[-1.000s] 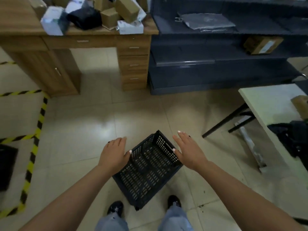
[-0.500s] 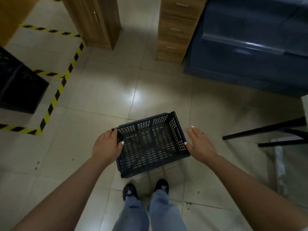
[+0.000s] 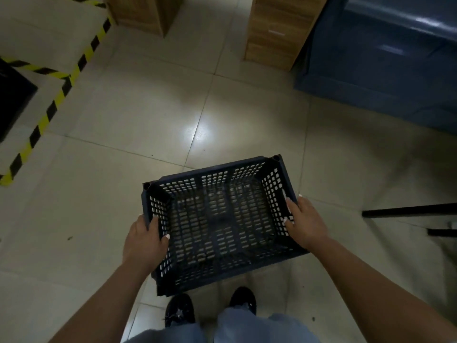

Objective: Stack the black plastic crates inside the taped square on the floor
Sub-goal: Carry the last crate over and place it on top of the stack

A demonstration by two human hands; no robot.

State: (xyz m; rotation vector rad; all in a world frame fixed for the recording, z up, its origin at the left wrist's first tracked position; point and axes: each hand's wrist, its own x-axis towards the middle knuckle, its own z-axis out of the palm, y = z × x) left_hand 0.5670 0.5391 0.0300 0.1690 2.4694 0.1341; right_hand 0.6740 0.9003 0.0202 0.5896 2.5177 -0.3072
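Observation:
An empty black perforated plastic crate (image 3: 217,219) is in front of my legs, above the floor tiles. My left hand (image 3: 144,241) grips its left rim, thumb curled inside the wall. My right hand (image 3: 305,222) grips the right rim, fingertips hooked over the edge. Yellow-and-black tape (image 3: 49,110) marks the square on the floor at the left. Inside that square, part of another black crate (image 3: 13,97) shows at the frame's left edge.
Wooden desk legs and a drawer unit (image 3: 274,30) stand ahead. A dark blue shelving unit (image 3: 385,60) fills the upper right. Black table legs (image 3: 410,211) reach in from the right. My shoes (image 3: 210,308) are just below the crate.
Both hands have closed on the crate's side rims and it has come up closer to me. The view has tilted further down and nearer the taped square.

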